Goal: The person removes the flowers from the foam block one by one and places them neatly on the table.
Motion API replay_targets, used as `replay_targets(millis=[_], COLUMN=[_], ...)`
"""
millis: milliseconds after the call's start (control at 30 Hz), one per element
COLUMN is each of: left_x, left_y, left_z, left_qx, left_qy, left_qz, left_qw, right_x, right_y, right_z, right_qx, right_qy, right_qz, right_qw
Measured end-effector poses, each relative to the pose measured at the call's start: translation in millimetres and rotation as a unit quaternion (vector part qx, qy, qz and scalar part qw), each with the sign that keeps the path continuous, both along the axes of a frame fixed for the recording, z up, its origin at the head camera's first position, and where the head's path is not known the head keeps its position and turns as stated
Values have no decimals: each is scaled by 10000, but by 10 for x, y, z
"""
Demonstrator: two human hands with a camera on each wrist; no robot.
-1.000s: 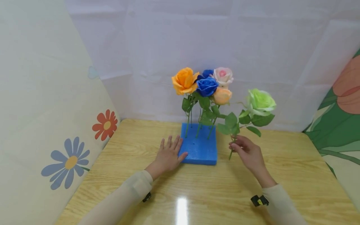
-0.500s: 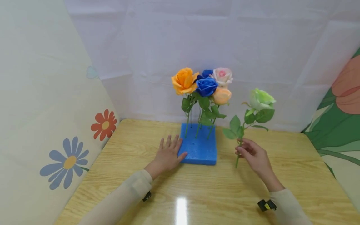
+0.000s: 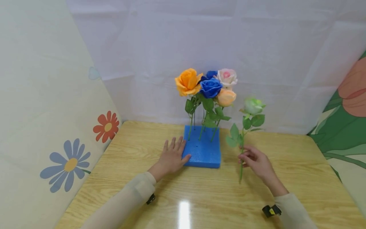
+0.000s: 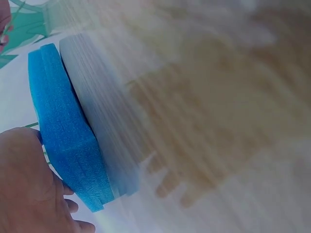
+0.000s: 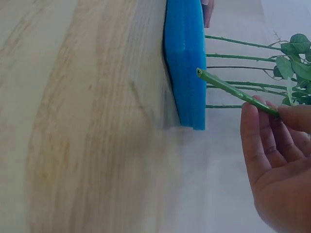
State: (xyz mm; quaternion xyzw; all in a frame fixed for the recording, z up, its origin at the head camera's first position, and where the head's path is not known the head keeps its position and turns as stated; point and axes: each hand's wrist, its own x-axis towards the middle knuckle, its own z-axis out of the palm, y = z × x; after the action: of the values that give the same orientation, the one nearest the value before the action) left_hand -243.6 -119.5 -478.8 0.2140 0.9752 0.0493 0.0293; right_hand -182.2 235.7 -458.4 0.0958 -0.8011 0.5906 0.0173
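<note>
My right hand (image 3: 258, 163) pinches the stem of a green artificial rose (image 3: 254, 106) between thumb and fingers, right of the blue foam block (image 3: 203, 154). The rose stands nearly upright, and the cut end of its stem (image 5: 218, 82) points down past the fingers. My left hand (image 3: 171, 159) lies with spread fingers against the left side of the block, its thumb over the front left corner. In the block stand several roses: an orange one (image 3: 188, 82), two blue ones (image 3: 211, 88), a pale pink one (image 3: 227, 78) and a peach one (image 3: 226, 97).
The block rests on a wood-grain table (image 3: 137, 143). Behind it hangs a white cloth (image 3: 160, 47). Panels with printed flowers flank the table, a red printed flower (image 3: 106, 126) on the left and a large printed tulip (image 3: 354, 86) on the right.
The green rose first moved right, away from the block, then its bloom swung back left and lower. Its stem now stands more upright and reaches lower below the right hand. The left hand stays put.
</note>
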Motion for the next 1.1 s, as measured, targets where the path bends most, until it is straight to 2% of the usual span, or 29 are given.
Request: replay_targets(millis=[400, 1100], left_x=[-14, 4], left_y=[21, 20], left_z=[2, 13], left_qx=[-85, -176], left_qy=[-136, -241], left_qz=[103, 132], left_qw=[9998, 9995], right_x=[-63, -265], right_y=[-42, -113], right_z=[-123, -332], right_qx=[-3, -74], right_qy=[-716, -1348], right_qz=[164, 295], right_qw=[9973, 9904])
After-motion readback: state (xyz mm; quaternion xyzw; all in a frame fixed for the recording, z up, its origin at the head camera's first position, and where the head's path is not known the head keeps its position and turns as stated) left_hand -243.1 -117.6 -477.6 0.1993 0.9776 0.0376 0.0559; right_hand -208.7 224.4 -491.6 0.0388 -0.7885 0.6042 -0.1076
